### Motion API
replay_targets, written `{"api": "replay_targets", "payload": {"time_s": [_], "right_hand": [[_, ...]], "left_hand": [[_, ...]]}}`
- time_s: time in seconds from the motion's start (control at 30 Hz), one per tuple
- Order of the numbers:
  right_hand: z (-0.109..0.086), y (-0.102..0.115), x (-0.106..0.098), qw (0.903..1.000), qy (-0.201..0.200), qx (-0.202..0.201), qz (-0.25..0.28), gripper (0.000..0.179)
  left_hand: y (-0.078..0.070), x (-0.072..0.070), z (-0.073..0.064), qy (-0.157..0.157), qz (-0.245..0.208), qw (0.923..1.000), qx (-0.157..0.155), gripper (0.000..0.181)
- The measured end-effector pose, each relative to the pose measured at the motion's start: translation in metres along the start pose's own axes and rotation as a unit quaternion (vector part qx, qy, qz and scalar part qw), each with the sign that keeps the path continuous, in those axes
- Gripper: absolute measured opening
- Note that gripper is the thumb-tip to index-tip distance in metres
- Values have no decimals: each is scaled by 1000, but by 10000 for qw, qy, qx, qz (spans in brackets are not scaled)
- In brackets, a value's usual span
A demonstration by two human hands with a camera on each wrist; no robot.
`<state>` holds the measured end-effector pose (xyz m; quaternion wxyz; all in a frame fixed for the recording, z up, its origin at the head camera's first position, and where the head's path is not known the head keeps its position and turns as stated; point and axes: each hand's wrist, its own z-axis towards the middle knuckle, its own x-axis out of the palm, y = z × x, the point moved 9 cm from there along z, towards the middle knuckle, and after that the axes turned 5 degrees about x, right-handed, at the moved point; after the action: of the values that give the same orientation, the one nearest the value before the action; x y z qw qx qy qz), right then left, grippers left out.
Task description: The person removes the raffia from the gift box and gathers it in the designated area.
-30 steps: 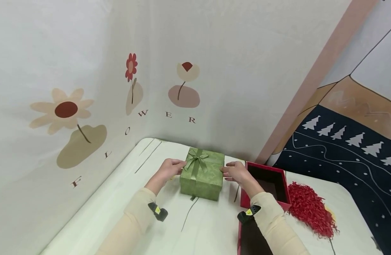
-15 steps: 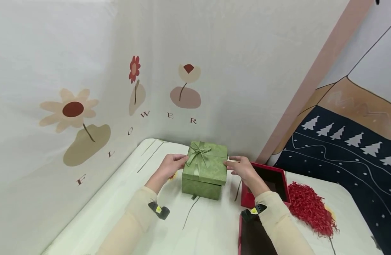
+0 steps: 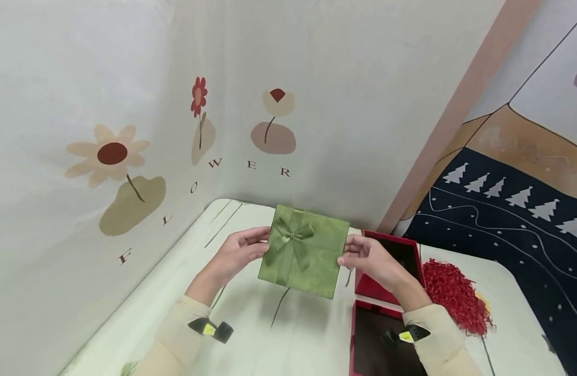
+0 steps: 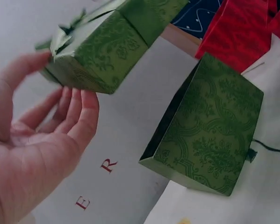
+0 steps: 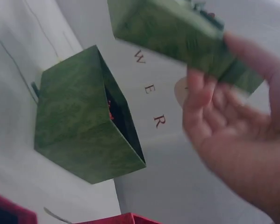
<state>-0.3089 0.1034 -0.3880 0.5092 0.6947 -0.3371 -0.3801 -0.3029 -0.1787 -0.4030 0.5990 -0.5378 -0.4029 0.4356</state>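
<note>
Between my left hand (image 3: 234,256) and right hand (image 3: 370,261), a square green gift box lid (image 3: 312,261) with a ribbon bow is held up by its opposite sides. Thumbs are near its top edge, fingers beneath its lower rim, as both wrist views show. Below it the green box base (image 4: 210,135) stands on the table, its top uncovered and apart from the lid. Something red (image 5: 110,109) shows inside the base in the right wrist view. The lid hides the base in the head view.
Right of the hands stands a red box (image 3: 380,292) with a dark inside. Nearer me lies a second red open piece (image 3: 353,339), partly under the right forearm. A heap of red shredded paper (image 3: 455,297) lies farther right. A printed wall cloth (image 3: 345,172) rises behind the table.
One second ago the lid sat on the green base. Both hands have raised it off and toward me, tilting its top into view. The red boxes have stayed put.
</note>
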Motion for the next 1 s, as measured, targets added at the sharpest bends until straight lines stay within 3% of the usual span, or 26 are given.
{"api": "replay_targets", "payload": {"time_s": [0.2,0.27,0.37,0.5,0.63,0.7,0.87,1.0], "right_hand": [[-25,17,20,9882,1126,-944,423,47],[-32,21,27,9826,1377,-1229,187,44],[-44,23,41,9726,1551,-1587,-689,30],[-58,16,60,9446,1513,-1941,-2172,24],[-63,1,80,9236,1540,-1800,-3013,30],[-62,-7,89,9126,1487,-1702,-3408,29],[-58,-22,109,8737,1232,-1912,-4300,26],[-59,-32,120,8595,1207,-2028,-4535,25]], "left_hand": [[-19,19,-23,770,295,9946,631,50],[-24,26,-32,1056,575,9890,858,42],[-26,33,-47,1388,1307,9750,1143,29],[-16,40,-66,1658,2369,9472,1383,26],[-3,46,-80,1886,3151,9142,1714,37],[4,48,-85,1892,3599,8930,1931,43],[20,47,-85,1726,4624,8451,2053,51],[33,46,-80,1756,5174,8127,2024,51]]}}
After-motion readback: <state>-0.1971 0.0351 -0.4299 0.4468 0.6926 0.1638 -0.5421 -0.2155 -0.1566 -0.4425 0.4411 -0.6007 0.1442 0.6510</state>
